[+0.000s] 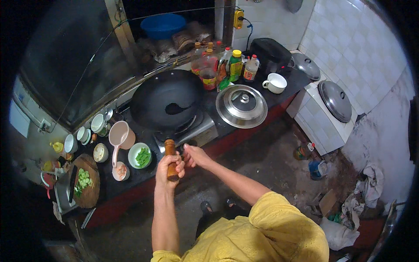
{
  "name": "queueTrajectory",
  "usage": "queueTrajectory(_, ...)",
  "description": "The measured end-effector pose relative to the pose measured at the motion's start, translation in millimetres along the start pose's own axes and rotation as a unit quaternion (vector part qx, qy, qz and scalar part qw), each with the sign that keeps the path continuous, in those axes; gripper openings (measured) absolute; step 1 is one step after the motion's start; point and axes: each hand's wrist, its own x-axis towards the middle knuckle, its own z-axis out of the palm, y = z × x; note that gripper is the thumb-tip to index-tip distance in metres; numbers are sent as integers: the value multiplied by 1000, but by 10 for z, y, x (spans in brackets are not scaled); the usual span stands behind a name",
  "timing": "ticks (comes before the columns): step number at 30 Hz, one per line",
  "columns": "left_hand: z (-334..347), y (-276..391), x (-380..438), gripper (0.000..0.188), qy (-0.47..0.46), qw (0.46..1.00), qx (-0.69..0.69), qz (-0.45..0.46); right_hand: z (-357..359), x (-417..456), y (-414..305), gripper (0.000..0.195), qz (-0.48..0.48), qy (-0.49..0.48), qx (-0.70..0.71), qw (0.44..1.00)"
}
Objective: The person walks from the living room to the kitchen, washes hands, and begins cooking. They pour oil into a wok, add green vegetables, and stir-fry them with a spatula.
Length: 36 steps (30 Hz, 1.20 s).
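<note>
My left hand (169, 168) is closed round the wooden handle (170, 154) of a large black wok (167, 98), whose bottom holds a small dark patch, perhaps oil. The wok sits on a steel gas stove (203, 131). My right hand (193, 156) is at the stove's front edge beside the handle, fingers bent near a control knob; whether it touches the knob is hidden. To the left stand a white bowl of cut green vegetable (143, 158), a pink plastic ladle (121, 135) and a small bowl of pinkish food (121, 171).
A chopping board (93, 183) with a knife and cut greens lies at the far left. Right of the wok are sauce bottles (235, 65), a steel lid (241, 106), a white mug (276, 83) and a black appliance (270, 54). A window frame runs behind.
</note>
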Motion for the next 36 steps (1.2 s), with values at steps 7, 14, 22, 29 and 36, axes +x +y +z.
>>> queueTrajectory(7, 79, -37, -65, 50, 5, 999, -9, 34, -37, 323, 427, 37, -124, 86, -506, 849)
queueTrajectory(14, -762, -513, -766, 42, 147, 972, -26, 181, -258, 242, 395, 41, -100, 155, -531, 827)
queueTrajectory(22, -2471, -2358, -2262, 24, 483, 847, -150, 165, -338, 449, 451, 36, -140, 104, -671, 721)
queueTrajectory(29, -2587, -3308, -2270, 17, 527, 818, -194, 121, -395, 758, 562, 11, -147, 47, -817, 556)
queueTrajectory(36, -2023, -2950, -1778, 23, 483, 850, -120, 172, -279, 881, 669, 8, -217, 27, -899, 378)
